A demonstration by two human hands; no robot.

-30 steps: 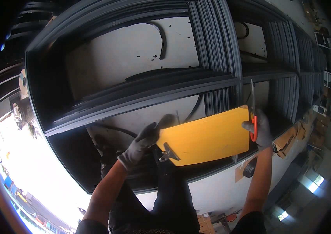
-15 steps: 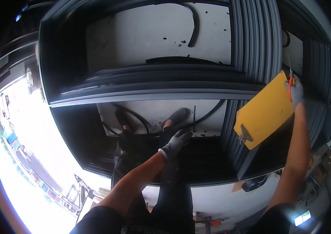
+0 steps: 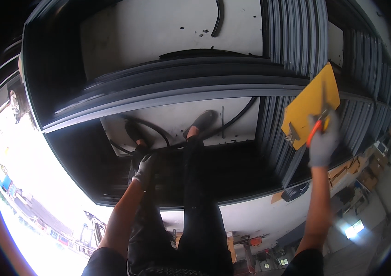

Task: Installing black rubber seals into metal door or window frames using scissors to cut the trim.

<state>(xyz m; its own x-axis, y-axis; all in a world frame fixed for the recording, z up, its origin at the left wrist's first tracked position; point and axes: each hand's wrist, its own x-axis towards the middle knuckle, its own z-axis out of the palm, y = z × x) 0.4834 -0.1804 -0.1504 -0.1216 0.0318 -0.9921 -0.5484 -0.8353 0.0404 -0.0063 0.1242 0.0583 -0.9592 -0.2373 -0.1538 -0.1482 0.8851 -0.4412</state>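
My right hand (image 3: 325,145), in a grey glove and blurred, is closed around a plier-like tool (image 3: 316,129) with red-orange and yellow handles. Its metal head points away from me, and its exact kind is unclear. Behind that hand, a yellow clipboard (image 3: 309,102) with a metal clip lies over the grey ribbed profiles (image 3: 296,41). A dark shadow falls across the board. My left hand (image 3: 144,169), gloved too, hangs over my left leg with fingers loosely extended. I see nothing in it; its fingertips blend into the dark behind.
Large dark frames (image 3: 177,97) stacked in layers surround my legs. Black curved strips (image 3: 239,120) and small dark scraps lie on the pale floor within their openings. Cardboard boxes (image 3: 372,177) stand at the right. Bright daylight fills the left side.
My right hand has come nearer and left with the tool, now in front of the clipboard rather than at its far edge. My left hand has moved left. The view has shifted.
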